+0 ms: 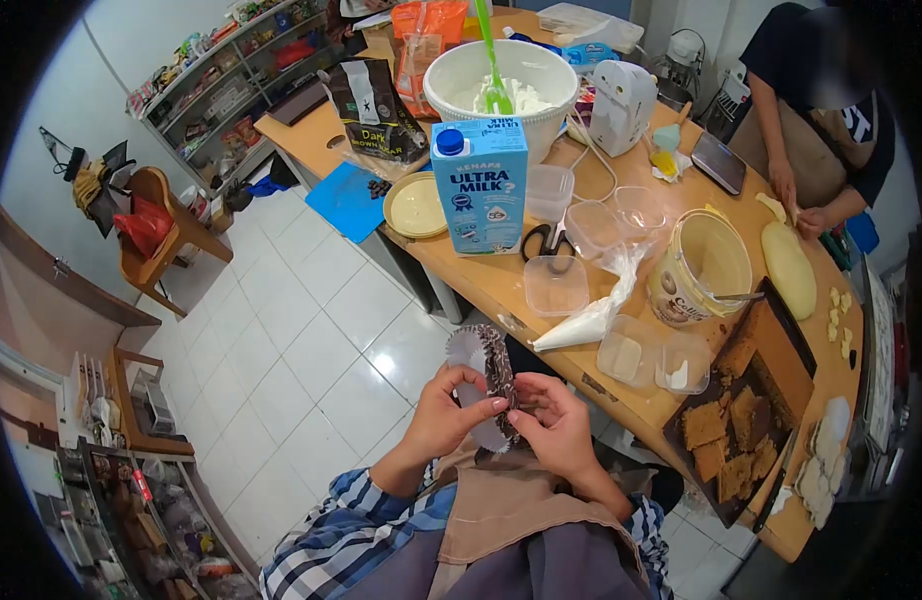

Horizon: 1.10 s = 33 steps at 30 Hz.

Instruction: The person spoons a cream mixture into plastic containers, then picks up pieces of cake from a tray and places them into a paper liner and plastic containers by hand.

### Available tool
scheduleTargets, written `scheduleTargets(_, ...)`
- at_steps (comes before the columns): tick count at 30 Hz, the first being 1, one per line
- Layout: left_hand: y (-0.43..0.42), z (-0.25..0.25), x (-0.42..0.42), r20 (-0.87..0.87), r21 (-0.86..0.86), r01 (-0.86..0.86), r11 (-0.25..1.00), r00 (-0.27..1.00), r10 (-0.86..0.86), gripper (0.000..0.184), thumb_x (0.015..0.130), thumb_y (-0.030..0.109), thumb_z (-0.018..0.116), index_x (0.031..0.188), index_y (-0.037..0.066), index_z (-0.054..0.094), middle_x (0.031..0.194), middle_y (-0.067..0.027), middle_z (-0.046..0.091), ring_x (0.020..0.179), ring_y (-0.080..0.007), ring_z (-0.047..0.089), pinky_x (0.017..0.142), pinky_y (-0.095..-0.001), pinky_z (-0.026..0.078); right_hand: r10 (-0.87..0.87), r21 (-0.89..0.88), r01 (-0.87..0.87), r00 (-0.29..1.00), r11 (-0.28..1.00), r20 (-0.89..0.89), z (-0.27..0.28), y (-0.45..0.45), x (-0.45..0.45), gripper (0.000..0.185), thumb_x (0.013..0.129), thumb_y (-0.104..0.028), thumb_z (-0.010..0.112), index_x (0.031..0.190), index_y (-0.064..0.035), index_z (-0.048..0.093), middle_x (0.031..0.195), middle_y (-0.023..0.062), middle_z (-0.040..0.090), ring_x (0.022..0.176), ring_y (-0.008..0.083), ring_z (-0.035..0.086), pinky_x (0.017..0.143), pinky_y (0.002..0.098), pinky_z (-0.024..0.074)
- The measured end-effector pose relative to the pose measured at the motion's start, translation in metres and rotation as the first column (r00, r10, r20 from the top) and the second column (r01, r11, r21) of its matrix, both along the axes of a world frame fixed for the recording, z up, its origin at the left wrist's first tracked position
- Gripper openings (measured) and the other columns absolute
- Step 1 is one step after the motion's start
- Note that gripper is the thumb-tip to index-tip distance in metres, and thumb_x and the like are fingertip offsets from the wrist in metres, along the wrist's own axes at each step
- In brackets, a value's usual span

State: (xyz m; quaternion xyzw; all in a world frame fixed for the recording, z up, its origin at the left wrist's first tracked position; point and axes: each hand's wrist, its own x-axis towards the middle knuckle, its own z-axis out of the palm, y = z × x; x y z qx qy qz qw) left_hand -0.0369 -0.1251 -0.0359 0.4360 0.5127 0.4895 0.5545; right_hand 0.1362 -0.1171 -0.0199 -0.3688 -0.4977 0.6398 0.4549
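Above my lap, my left hand [443, 415] and my right hand [558, 422] pinch a stack of paper baking cups [496, 365] between them. The cups are long, with pleated edges, white on one side and dark brown patterned on the other. Both thumbs press near the lower part of the stack. How many cups are in it cannot be made out. On the table edge nearest my hands lies a white-filled piping bag [588, 318]. Beside it sit clear plastic tubs [556, 287], black scissors [547, 243] and a blue milk carton [480, 187].
A white bowl [446, 75] with a green spatula, a brown sugar bag [373, 112], a hand mixer [621, 105] and an open tub [696, 265] stand on the table. Cake pieces lie in a dark tray [741, 520]. At right, another person's hands touch pale dough [787, 270].
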Motion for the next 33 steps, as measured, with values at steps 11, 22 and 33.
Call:
scheduleTargets(11,-0.001,0.021,0.002,-0.22,0.046,-0.013,0.999,0.975,0.023,0.026,0.071,0.015,0.079,0.083,0.006,0.058,0.093,-0.004,0.052,0.084,-0.0133,0.053,0.07,-0.0253,0.043,-0.05,0.115,0.039,0.994,0.993,0.096,-0.001,-0.001,0.001,0.041,0.08,0.005,0.061,0.119,0.0041,0.05,0.109,0.0165,0.062,0.098,0.0195,0.062,0.078,0.0284,0.0528)
scheduleTargets(22,0.003,0.021,0.003,-0.13,0.069,0.038,0.997,0.991,-0.028,0.029,0.071,0.017,0.08,0.086,0.005,0.059,0.096,-0.0042,0.052,0.085,-0.0119,0.053,0.069,-0.0238,0.044,-0.067,0.115,0.059,0.995,0.992,0.067,0.003,0.0,0.004,0.042,0.079,0.004,0.065,0.118,0.0049,0.05,0.107,0.0169,0.062,0.098,0.019,0.062,0.078,0.0282,0.0535)
scheduleTargets(33,0.006,0.022,0.004,-0.067,0.063,0.074,0.995,0.995,-0.07,0.027,0.073,0.015,0.079,0.088,0.004,0.059,0.098,-0.0041,0.052,0.089,-0.012,0.053,0.073,-0.0237,0.043,-0.031,0.059,0.03,0.999,0.998,0.02,0.005,0.003,0.008,0.045,0.079,0.003,0.066,0.12,0.0049,0.048,0.107,0.0151,0.061,0.097,0.0178,0.061,0.077,0.0284,0.0531)
